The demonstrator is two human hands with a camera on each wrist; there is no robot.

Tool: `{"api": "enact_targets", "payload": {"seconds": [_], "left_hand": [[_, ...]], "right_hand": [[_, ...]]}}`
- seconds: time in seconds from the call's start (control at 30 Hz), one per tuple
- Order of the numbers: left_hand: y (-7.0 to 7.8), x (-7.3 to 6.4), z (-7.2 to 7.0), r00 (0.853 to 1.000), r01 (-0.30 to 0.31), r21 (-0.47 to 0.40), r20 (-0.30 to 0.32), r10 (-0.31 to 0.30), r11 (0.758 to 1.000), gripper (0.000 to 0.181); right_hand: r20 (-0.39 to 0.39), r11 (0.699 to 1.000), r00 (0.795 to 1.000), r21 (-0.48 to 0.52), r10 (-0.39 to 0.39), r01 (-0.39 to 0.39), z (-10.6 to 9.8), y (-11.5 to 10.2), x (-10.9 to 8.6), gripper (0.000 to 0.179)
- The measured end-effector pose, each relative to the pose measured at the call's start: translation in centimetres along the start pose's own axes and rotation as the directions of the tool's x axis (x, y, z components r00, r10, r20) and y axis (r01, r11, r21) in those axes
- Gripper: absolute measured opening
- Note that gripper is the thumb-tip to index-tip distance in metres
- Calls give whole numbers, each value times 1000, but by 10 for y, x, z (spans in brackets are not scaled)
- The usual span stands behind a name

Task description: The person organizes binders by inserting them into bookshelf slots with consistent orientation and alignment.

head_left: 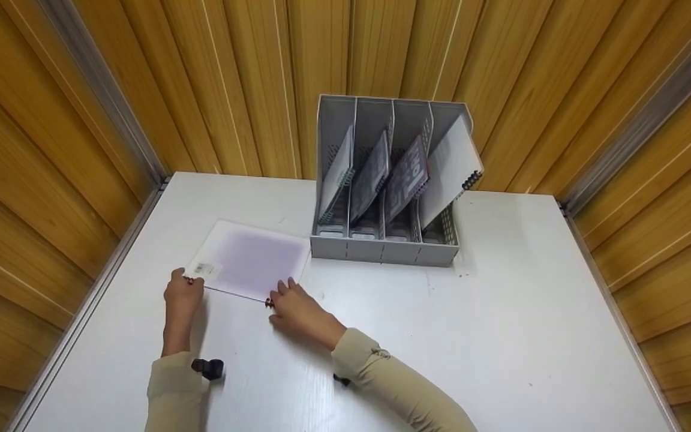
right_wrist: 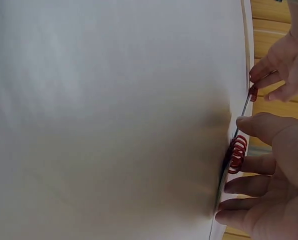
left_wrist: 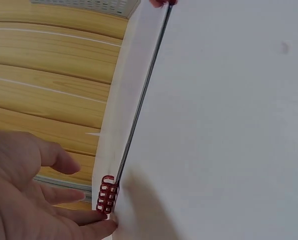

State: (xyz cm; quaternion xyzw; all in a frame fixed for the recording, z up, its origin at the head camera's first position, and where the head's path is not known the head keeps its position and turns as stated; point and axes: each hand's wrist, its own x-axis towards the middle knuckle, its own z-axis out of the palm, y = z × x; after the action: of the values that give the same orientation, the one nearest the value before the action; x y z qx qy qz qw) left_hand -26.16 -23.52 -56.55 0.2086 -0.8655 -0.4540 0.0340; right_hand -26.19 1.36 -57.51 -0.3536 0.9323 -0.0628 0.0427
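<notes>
A spiral notebook (head_left: 255, 255) with a pale purple cover and a barcode label lies flat on the white table. Its red rings (left_wrist: 107, 195) are at both ends of the near edge. At the near left corner, my left hand (head_left: 183, 294) touches the rings with its lower fingers, thumb held apart. My right hand (head_left: 300, 309) rests its fairly straight fingers (right_wrist: 248, 185) along the near edge by the right-hand rings (right_wrist: 237, 155). Its thumb touches the same edge.
A grey file organizer (head_left: 384, 251) stands behind and right of the notebook. Its compartments hold several spiral notebooks, the rightmost one white (head_left: 450, 171) and leaning outward. Wood-patterned walls (head_left: 249, 90) surround the table. A small black object (head_left: 209, 368) shows beside the left sleeve.
</notes>
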Motion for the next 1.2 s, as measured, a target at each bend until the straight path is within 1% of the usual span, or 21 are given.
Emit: {"api": "enact_targets", "payload": {"seconds": [0.07,0.13,0.2,0.27,0.4,0.47,0.53,0.6,0.63,0.67,0.77,0.83,0.9,0.93,1.03,1.07,1.13,1.2], "left_hand": [[-1,0,-2,999,32,-64,-28,-34,997,59],[-1,1,-3,995,60,-149,-64,-70,987,57],[0,1,-5,988,86,-250,-102,-114,964,58],[2,2,-5,977,101,-345,-142,-158,933,60],[2,6,-6,949,135,-481,-190,-254,866,70],[-1,7,-5,942,143,-559,-177,-286,817,74],[-3,9,-2,942,136,-630,-156,-296,765,72],[-3,10,1,951,143,-692,-101,-291,707,66],[-2,10,3,956,152,-711,-69,-284,686,62],[-1,10,5,959,163,-722,-45,-280,673,58],[7,6,7,965,176,-717,-9,-261,675,49],[15,3,6,970,146,-712,-32,-239,687,45],[26,-1,5,975,103,-728,-60,-212,678,42],[31,-3,5,978,83,-744,-68,-198,663,40],[49,-12,4,984,33,-780,-84,-158,624,32],[55,-16,4,985,12,-784,-96,-141,621,29],[68,-25,2,988,-32,-781,-120,-100,624,24],[81,-34,0,988,-84,-766,-148,-47,637,21]], "right_hand": [[9,1000,1000,-12,-16,16,-1,-6,-2,45],[23,999,999,-18,-42,43,-2,-13,-5,38],[39,997,997,-21,-68,69,-4,-20,-8,33],[50,995,995,-35,-90,92,-5,-27,-10,29],[46,993,994,-58,-97,100,-5,-34,-15,27],[44,992,993,-51,-109,112,-4,-36,-17,26],[47,992,991,-27,-123,125,-4,-37,-19,25],[50,992,991,-3,-128,128,-5,-37,-19,22],[53,992,991,17,-122,122,-6,-37,-19,21],[57,993,991,34,-117,115,-6,-37,-19,20],[52,993,993,51,-108,106,-7,-37,-18,17],[45,992,995,83,-94,90,-7,-37,-18,15],[30,988,998,145,-63,58,-8,-36,-17,13],[20,982,999,184,-41,36,-9,-36,-17,13],[-28,949,999,315,41,-30,-14,-35,-16,17],[-50,935,997,353,65,-43,-17,-34,-16,18],[-85,913,991,403,105,-62,-22,-33,-16,19],[-118,898,983,433,138,-74,-27,-33,-15,15]]}}
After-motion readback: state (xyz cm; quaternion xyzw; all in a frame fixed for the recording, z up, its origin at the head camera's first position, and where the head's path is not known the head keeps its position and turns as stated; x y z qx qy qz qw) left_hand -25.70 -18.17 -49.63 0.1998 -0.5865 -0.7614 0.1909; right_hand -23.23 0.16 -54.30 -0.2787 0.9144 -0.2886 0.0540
